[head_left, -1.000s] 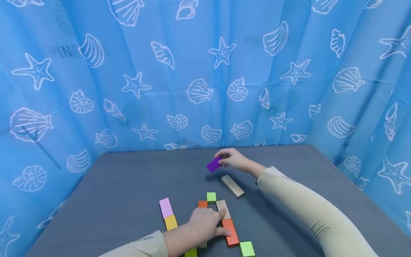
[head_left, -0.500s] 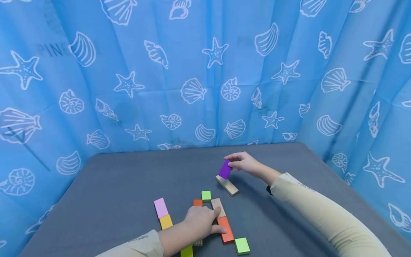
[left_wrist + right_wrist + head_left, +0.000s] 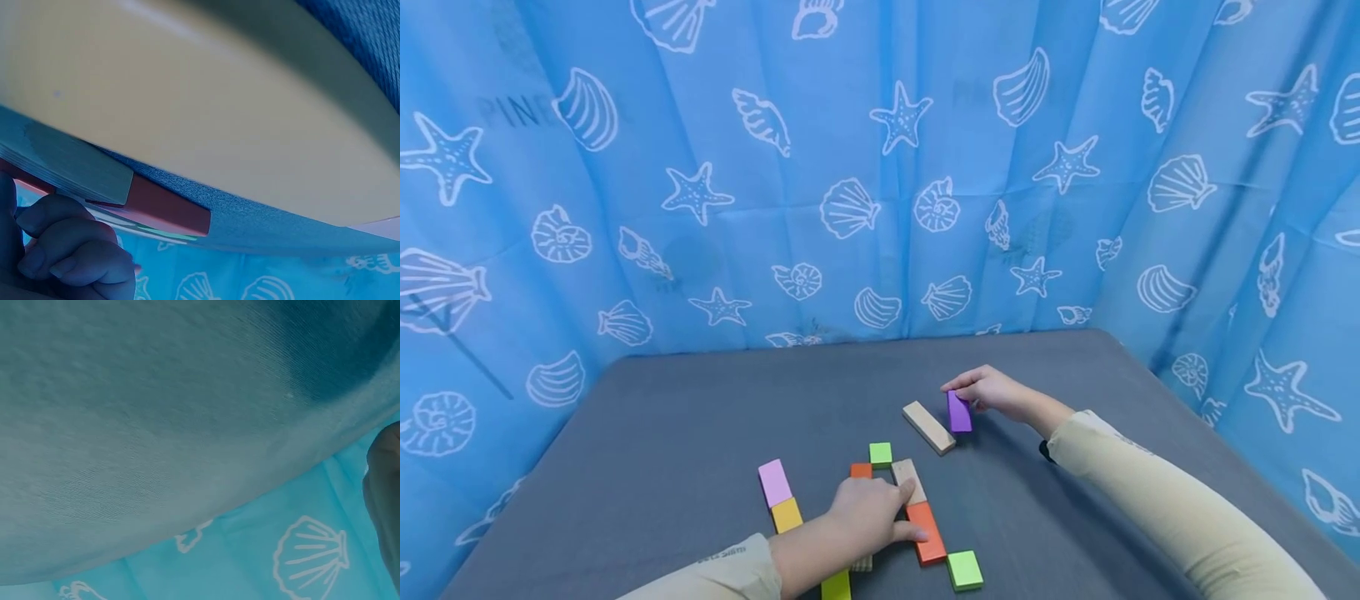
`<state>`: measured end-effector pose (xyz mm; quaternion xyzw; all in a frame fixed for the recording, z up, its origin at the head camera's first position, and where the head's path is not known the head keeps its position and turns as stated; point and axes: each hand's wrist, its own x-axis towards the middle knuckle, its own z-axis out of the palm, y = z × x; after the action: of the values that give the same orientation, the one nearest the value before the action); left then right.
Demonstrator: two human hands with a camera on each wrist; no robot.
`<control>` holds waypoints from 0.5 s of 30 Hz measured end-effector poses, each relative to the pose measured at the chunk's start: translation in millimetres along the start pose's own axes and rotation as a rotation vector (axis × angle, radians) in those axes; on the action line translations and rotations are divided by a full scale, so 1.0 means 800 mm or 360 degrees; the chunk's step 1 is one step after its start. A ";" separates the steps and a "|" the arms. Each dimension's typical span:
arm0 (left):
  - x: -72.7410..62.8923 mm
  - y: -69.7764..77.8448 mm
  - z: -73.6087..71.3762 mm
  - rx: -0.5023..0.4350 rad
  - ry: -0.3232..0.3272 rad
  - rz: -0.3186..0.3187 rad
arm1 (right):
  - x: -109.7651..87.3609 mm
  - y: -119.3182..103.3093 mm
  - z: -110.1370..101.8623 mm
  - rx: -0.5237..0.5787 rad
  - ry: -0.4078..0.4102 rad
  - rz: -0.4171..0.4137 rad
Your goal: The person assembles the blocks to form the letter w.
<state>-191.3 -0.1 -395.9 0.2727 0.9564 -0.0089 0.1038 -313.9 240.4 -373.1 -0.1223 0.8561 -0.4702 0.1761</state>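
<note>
My right hand pinches a purple block by its upper end. The block stands tilted just right of a plain wooden block lying flat. My left hand lies over the block arrangement. One finger touches another plain wooden block, and the thumb rests at an orange block. In the left wrist view, several fingers curl loosely beside a wooden block and a reddish one. The right wrist view shows only a dark edge of my right hand.
Left of my left hand run a pink block, a yellow-orange block and a yellow-green block. Green blocks lie at the top and lower right. A blue shell-print curtain surrounds the grey table.
My right hand has carried the purple block rightward and down, past the far end of the loose wooden block to its right side. My left hand stays on the arrangement. The view has turned slightly.
</note>
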 end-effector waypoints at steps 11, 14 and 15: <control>-0.001 -0.001 -0.001 -0.0033 -0.0010 0.0006 | -0.013 0.021 0.007 -0.0355 -0.0010 0.0069; -0.001 -0.001 -0.001 -0.0038 -0.0013 0.0013 | -0.013 0.024 0.011 -0.0492 0.0019 0.0005; 0.000 -0.001 -0.002 -0.0037 -0.0017 0.0014 | -0.014 0.024 0.012 -0.0543 0.0020 -0.0017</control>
<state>-191.5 -0.7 -394.6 0.2756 0.9547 0.0012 0.1119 -300.5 247.4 -392.4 -0.1521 0.9239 -0.3197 0.1449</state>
